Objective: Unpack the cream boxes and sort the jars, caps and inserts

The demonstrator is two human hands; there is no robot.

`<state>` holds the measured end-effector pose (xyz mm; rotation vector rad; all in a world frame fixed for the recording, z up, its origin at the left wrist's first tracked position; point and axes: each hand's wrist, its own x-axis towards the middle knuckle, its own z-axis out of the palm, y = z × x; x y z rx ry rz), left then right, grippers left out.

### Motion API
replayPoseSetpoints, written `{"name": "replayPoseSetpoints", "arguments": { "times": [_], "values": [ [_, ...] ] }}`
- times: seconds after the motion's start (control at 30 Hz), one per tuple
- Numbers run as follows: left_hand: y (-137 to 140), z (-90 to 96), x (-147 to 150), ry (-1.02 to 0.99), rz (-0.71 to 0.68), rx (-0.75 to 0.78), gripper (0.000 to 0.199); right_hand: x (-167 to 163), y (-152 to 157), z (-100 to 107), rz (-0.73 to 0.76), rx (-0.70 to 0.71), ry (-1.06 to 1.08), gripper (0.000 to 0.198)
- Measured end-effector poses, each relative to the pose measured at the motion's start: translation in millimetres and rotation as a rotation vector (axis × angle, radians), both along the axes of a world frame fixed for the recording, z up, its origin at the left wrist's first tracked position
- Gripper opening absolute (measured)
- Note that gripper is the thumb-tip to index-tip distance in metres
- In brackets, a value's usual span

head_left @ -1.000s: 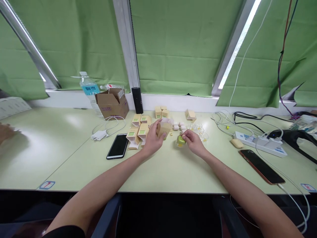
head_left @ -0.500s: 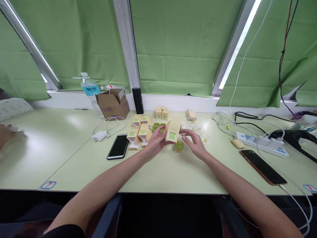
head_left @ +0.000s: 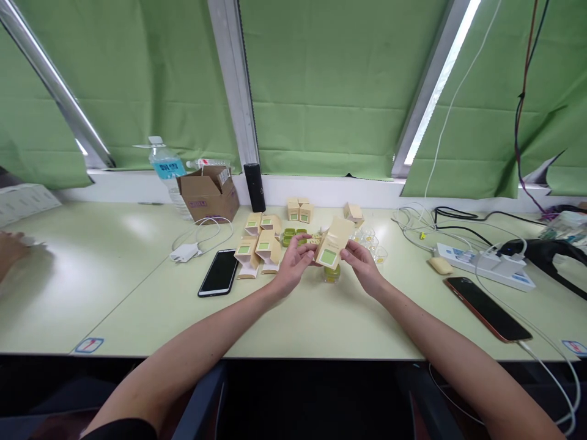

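Note:
A small beige cardboard box [head_left: 338,233] with a green label is held up over the table, tilted, with its flap upward. My right hand [head_left: 365,269] pinches its right edge between thumb and fingers. At the lower left side, my left hand [head_left: 293,264] is curled against the box, some fingers partly hidden behind it. Just below the box stands a small clear jar with a green lid [head_left: 332,274]. Several green lids [head_left: 288,236] lie behind my left hand, and clear jars [head_left: 378,253] cluster behind my right.
Several open beige boxes [head_left: 248,249] stand on the left, beside a black phone [head_left: 219,272]. Closed boxes [head_left: 299,211] stand farther back. A brown carton [head_left: 208,194] and water bottle [head_left: 169,174] are back left. Right: power strip [head_left: 483,267], cables, charging phone [head_left: 487,308]. Another person's hand [head_left: 11,249] shows far left.
The box has shifted right and tilted. My right hand, beside it with fingers loose before, now grips its right edge; my left hand has turned at the box's left side.

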<state>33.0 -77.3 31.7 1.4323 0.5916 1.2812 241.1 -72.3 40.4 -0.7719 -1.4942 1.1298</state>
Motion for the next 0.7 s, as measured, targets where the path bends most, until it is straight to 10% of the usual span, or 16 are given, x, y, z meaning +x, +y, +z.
{"name": "replayPoseSetpoints", "arguments": {
  "times": [0.23,0.7],
  "values": [
    [-2,-5.5,-3,0.221,0.118,0.257,0.059,-4,-2,2,-0.036,-0.033,0.020,0.042],
    [-1,-12.3,4,0.263,0.144,0.286,0.059,-10,-2,-2,-0.015,-0.061,0.038,0.052]
  ]
}}
